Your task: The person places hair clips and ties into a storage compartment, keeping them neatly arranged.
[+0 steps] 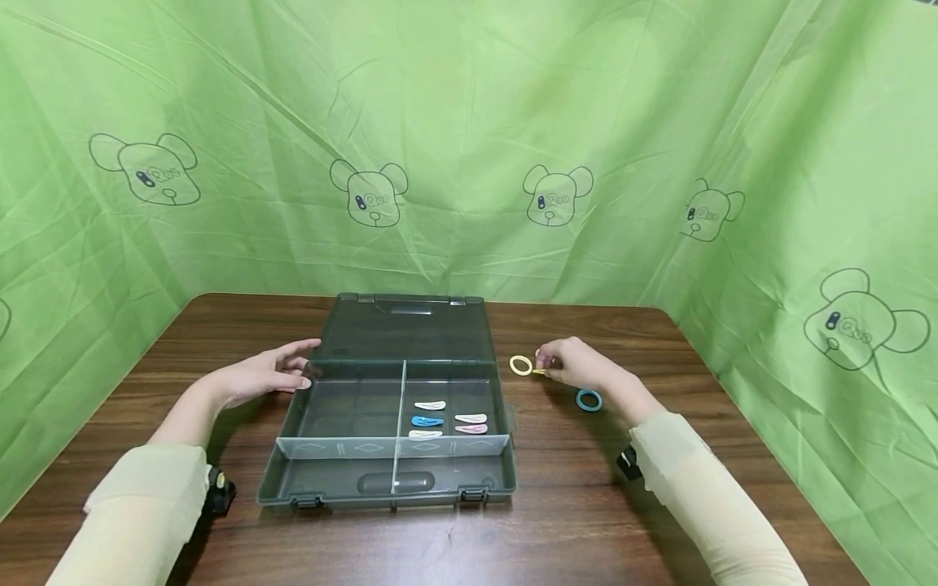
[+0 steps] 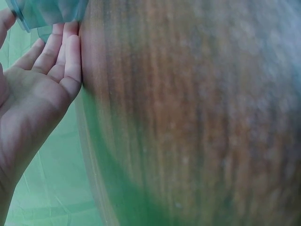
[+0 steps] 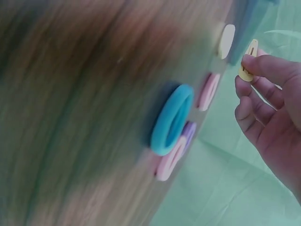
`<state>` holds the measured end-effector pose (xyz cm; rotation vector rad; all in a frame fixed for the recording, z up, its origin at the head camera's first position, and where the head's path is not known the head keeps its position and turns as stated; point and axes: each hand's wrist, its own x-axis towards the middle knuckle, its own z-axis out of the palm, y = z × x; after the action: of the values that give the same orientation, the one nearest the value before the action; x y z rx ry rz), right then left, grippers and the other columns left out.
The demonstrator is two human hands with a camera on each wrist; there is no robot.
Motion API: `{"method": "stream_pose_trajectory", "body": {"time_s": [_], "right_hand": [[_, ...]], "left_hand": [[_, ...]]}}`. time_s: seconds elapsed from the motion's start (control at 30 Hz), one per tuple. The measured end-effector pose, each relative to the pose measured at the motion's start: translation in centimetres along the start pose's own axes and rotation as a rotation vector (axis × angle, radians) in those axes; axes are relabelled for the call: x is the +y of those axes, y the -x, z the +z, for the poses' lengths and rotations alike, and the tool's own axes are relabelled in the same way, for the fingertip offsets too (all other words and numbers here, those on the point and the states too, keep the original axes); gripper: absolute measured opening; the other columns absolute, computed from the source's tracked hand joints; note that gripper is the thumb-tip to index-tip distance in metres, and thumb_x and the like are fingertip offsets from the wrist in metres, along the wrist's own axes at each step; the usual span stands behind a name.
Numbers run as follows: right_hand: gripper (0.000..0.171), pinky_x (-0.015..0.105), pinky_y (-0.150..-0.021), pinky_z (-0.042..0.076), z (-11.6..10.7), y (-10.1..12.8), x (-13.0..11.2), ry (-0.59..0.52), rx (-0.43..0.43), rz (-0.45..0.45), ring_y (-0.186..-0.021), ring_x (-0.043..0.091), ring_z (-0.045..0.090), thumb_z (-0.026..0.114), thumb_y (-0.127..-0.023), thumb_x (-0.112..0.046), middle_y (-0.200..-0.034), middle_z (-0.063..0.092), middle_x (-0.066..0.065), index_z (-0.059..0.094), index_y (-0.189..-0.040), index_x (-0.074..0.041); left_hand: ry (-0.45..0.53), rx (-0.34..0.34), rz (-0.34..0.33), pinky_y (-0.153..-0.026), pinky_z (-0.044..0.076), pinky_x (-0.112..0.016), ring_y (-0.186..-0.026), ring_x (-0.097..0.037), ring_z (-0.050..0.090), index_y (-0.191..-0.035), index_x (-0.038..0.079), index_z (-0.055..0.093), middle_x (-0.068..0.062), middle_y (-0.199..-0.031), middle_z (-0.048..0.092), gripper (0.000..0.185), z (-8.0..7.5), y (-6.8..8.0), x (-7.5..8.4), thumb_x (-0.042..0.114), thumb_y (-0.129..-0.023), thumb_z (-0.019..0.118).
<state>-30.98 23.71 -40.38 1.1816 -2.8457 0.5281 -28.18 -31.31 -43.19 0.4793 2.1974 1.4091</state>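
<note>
A yellow snap hair clip is pinched between the thumb and fingers of my right hand, held just above the table to the right of the box. A pale yellow hair tie lies by these fingertips, and a blue hair tie lies below the wrist. My left hand rests at the left side of the grey see-through divided box, thumb at the rim and extended fingers beside the hinge corner. White, blue and pink snap hair clips lie in the right-hand middle compartment.
The box lid lies folded back behind it. In the right wrist view, pink hair ties and a purple hair tie lie around the blue one. A green curtain surrounds the wooden table.
</note>
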Motion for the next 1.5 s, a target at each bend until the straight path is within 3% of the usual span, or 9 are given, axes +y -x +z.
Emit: {"method": "stream_pose_trajectory", "body": {"time_s": [0.27,0.43,0.53,0.87,1.2,1.5], "right_hand": [[0.01,0.026,-0.064,0.047,-0.8,-0.4,-2.3,0.005,0.038,0.004,-0.07,0.011,0.057,0.069,-0.078,0.001,-0.074,0.061,-0.006,0.067,-0.083,-0.008],[0.009,0.026,-0.063,0.047,-1.1,-0.6,-3.4,-0.008,0.075,-0.006,-0.069,0.014,0.058,0.068,-0.078,0.001,-0.074,0.063,-0.004,0.067,-0.084,-0.005],[0.008,0.025,-0.063,0.047,-1.3,-0.7,-4.0,-0.011,0.099,-0.014,-0.069,0.015,0.059,0.068,-0.078,0.0,-0.075,0.063,-0.004,0.067,-0.084,-0.005],[0.005,0.028,-0.061,0.05,-1.7,-1.4,-6.6,-0.077,0.141,-0.027,-0.067,0.006,0.055,0.068,-0.081,-0.003,-0.072,0.064,-0.001,0.067,-0.082,-0.008],[0.007,0.024,-0.059,0.048,-1.4,-2.0,-8.4,-0.163,0.164,-0.062,-0.066,0.004,0.054,0.07,-0.083,-0.008,-0.074,0.062,-0.009,0.068,-0.085,-0.015],[0.008,0.026,-0.06,0.049,-0.5,-2.6,-9.4,-0.176,0.14,-0.075,-0.068,0.002,0.056,0.07,-0.083,-0.01,-0.077,0.065,-0.011,0.068,-0.085,-0.018]], "left_hand": [[0.013,-0.009,0.009,-0.088,0.042,-0.019,-0.134,-0.042,0.024,-0.153,0.011,0.008,-0.035,-0.146,0.019,0.081,0.0,-0.1,-0.2,0.018,-0.092,0.061],[0.028,-0.02,0.021,-0.088,0.045,-0.021,-0.12,-0.024,0.049,-0.152,0.009,0.007,-0.035,-0.144,0.021,0.081,0.0,-0.2,-0.3,0.016,-0.092,0.06],[0.039,-0.027,0.022,-0.088,0.045,-0.021,-0.11,-0.014,0.056,-0.152,0.009,0.006,-0.035,-0.143,0.023,0.08,-0.1,-0.3,-0.4,0.015,-0.093,0.06],[0.033,-0.031,0.02,-0.088,0.046,-0.021,-0.111,-0.021,0.057,-0.152,0.011,0.006,-0.033,-0.139,0.03,0.078,-0.1,-0.3,-0.5,0.015,-0.094,0.058],[0.026,-0.031,0.019,-0.087,0.046,-0.022,-0.111,-0.018,0.057,-0.152,0.009,0.005,-0.033,-0.139,0.03,0.078,0.0,-0.2,-0.3,0.016,-0.094,0.057],[0.014,-0.012,0.008,-0.087,0.046,-0.023,-0.11,-0.02,0.057,-0.152,0.01,0.007,-0.032,-0.138,0.033,0.082,0.2,-0.1,0.2,0.017,-0.091,0.062]]}}
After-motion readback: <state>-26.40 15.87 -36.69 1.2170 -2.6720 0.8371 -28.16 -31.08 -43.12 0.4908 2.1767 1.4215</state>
